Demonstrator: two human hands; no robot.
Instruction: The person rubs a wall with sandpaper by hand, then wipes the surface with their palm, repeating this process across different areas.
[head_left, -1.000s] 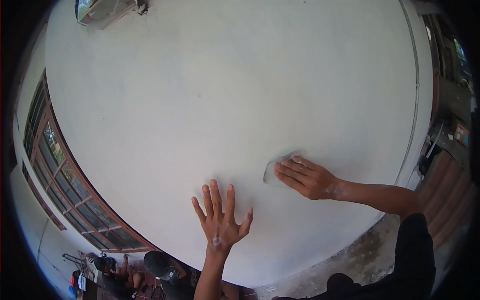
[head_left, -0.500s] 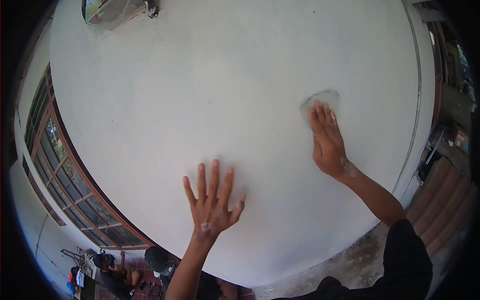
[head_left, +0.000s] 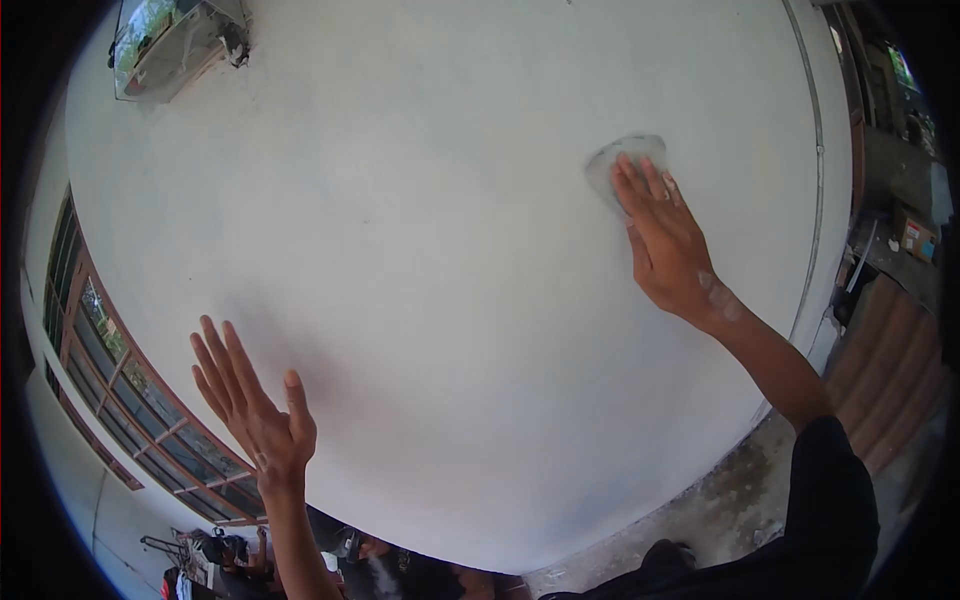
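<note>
A pale wall [head_left: 450, 300] fills most of the view. My right hand [head_left: 665, 240] presses a thin greyish sheet [head_left: 603, 170] flat against the wall at the upper right, its fingers over the sheet's middle and lower edge. Whitish marks show on that wrist. At the lower left my left hand [head_left: 250, 410] is raised with its fingers stretched out and thumb apart, holding nothing. It is in front of the wall, and its shadow falls to its right.
A mirror-like panel [head_left: 170, 50] juts out at the upper left. A brown-framed window [head_left: 150, 410] stands at the left. Two people [head_left: 390, 570] are below left. A conduit [head_left: 819, 150] runs down the right side, near a cardboard box [head_left: 915, 238].
My left hand has moved left, away from its earlier place by the wall's middle. My right hand and the sheet have shifted slightly up. The view has turned a little.
</note>
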